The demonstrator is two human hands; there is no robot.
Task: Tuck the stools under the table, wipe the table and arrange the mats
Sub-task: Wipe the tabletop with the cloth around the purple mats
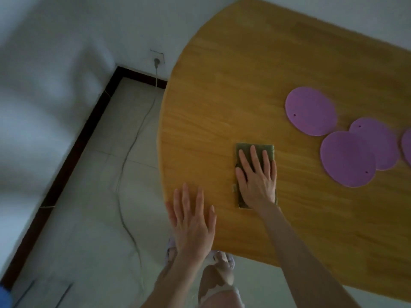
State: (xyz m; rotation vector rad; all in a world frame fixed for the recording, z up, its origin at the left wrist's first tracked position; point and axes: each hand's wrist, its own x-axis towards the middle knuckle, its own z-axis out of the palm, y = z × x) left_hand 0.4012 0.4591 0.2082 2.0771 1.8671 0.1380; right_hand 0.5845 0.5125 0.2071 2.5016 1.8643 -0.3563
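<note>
A person's right hand (255,174) presses flat, fingers spread, on a green cloth (254,150) to wipe the wooden surface (222,96). The open left hand (192,221) braces its edge beside the cloth, the purple mats (347,158) bunched clear beyond the cloth.

A single head-worn wide-angle camera looks steeply down from above, tilted, at the rounded end of a wooden bench (222,96) close below, with tiled floor (93,218) and a wall corner to the left.
</note>
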